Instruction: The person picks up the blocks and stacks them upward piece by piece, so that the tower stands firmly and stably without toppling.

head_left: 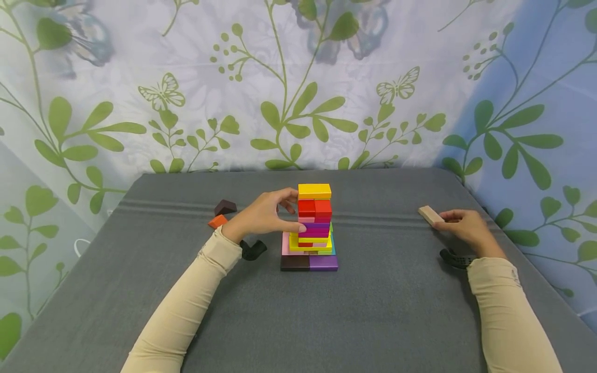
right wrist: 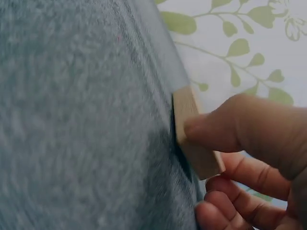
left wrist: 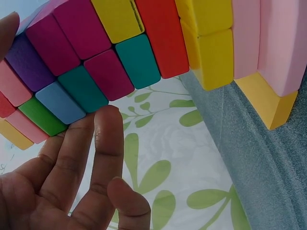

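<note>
A tower of colored wooden blocks [head_left: 315,209] stands mid-table, with a yellow block [head_left: 314,191] on top and a wider base of dark brown and purple blocks [head_left: 323,263]. My left hand [head_left: 267,212] holds the tower's left side, the thumb at a purple layer in front. In the left wrist view, the tower's side [left wrist: 96,72] lies between the thumb and the fingers [left wrist: 108,132], which touch its back edge. Far to the right, my right hand [head_left: 468,230] pinches a plain wood block [head_left: 430,214] between thumb and fingers, low over the table.
Left of the tower lie a dark brown block [head_left: 225,207] and an orange block [head_left: 217,221], partly behind the left hand. Black curved pieces [head_left: 254,250] show at both wrists. The grey table [head_left: 373,311] ends at a leaf-patterned curtain [head_left: 303,77].
</note>
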Available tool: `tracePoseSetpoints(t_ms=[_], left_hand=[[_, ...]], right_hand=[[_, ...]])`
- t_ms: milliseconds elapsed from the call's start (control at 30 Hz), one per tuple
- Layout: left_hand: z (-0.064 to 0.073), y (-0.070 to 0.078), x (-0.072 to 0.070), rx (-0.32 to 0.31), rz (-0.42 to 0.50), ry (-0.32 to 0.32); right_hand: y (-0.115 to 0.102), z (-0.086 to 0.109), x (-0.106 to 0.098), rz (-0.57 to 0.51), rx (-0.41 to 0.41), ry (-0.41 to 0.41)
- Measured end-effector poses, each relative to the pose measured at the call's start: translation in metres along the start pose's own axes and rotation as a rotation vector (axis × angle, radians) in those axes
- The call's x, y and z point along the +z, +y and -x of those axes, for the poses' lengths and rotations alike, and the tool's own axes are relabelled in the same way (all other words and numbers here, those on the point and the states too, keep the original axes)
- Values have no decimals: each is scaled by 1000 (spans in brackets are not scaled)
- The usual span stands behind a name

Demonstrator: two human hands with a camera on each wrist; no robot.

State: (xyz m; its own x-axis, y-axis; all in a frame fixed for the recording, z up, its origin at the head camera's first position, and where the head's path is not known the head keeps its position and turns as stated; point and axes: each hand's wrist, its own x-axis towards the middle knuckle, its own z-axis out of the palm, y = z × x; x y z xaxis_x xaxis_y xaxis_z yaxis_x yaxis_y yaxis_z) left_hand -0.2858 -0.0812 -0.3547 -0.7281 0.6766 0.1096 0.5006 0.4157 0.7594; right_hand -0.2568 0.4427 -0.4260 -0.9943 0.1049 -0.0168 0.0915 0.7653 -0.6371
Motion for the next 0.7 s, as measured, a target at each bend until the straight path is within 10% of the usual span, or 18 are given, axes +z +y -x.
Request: tracePoseSetpoints(t_ms=[700], left_hand=[[1, 1, 0, -9, 5, -2]], right_hand=[[-77, 5, 7, -166, -341, 61]])
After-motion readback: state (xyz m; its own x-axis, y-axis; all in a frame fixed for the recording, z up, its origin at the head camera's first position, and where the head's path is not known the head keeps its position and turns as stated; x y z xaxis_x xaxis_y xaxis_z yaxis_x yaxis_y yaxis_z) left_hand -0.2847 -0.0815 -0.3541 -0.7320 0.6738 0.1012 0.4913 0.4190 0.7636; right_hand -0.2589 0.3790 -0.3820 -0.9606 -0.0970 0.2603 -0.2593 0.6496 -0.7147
